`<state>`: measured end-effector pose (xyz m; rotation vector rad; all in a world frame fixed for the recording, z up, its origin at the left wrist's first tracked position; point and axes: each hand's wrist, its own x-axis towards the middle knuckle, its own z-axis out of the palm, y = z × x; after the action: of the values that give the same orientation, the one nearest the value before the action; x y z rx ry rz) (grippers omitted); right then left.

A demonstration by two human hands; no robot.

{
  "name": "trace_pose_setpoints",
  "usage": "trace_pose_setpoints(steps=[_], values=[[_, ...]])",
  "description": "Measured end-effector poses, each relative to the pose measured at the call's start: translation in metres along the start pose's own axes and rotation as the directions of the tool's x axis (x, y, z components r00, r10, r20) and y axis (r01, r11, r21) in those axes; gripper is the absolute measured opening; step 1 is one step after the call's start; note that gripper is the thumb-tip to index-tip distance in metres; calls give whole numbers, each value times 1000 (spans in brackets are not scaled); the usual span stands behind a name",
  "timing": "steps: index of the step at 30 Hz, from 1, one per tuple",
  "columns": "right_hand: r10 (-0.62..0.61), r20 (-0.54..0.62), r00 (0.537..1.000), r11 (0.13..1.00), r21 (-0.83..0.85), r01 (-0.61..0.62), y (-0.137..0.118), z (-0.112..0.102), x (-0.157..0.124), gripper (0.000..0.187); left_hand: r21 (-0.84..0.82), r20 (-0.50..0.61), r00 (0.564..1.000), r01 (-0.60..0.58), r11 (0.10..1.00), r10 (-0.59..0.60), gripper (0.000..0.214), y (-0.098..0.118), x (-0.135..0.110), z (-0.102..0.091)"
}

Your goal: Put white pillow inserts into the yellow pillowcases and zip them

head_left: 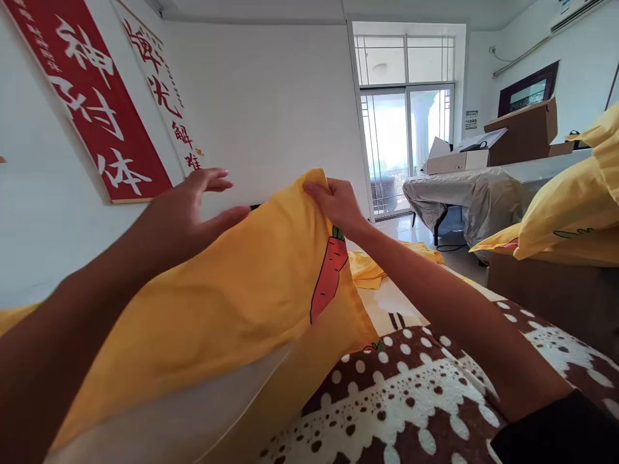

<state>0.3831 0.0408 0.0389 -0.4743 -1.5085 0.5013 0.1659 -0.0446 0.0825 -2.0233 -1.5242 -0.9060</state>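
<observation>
A yellow pillowcase printed with a large carrot stretches across the middle of the view. My right hand pinches its upper corner between thumb and fingers and holds it raised. Just left of that corner, my left hand is open, thumb and fingers apart. It appears to hold nothing; whether it touches the cloth's upper edge I cannot tell. Below the yellow cloth shows a whitish, smooth surface, perhaps a pillow, partly covered by it.
A brown-and-white patterned blanket spreads beneath. More yellow cloth lies beyond. At right, a plump yellow pillow rests on a brown box. Cardboard boxes stand on a plastic-covered table near the glass door.
</observation>
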Motion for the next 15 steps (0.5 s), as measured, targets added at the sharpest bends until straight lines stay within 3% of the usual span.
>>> trace_pose_setpoints(steps=[1,4,6,8,11,13,15], values=[[-13,1,1000,1000,10,13,-3,0,-1,35,-97,13,1000,-27,995,28,74,21,8,9],[-54,-3,999,999,9,54,-11,-6,-5,32,-309,241,967,-3,951,81,51,65,28,30],[-43,-26,999,998,34,44,-13,-13,-10,28,-422,334,938,57,905,96,36,76,35,39],[-10,-43,999,992,123,15,-9,-21,-22,27,-526,354,929,102,844,108,32,80,36,46],[114,80,990,957,258,-131,17,-33,-53,33,-557,388,919,169,813,75,30,83,35,47],[256,270,928,924,215,-317,48,-39,-83,35,-460,363,932,193,867,-15,32,86,37,44],[395,424,815,878,85,-470,88,-41,-118,34,-330,282,954,191,924,-97,35,91,41,44]])
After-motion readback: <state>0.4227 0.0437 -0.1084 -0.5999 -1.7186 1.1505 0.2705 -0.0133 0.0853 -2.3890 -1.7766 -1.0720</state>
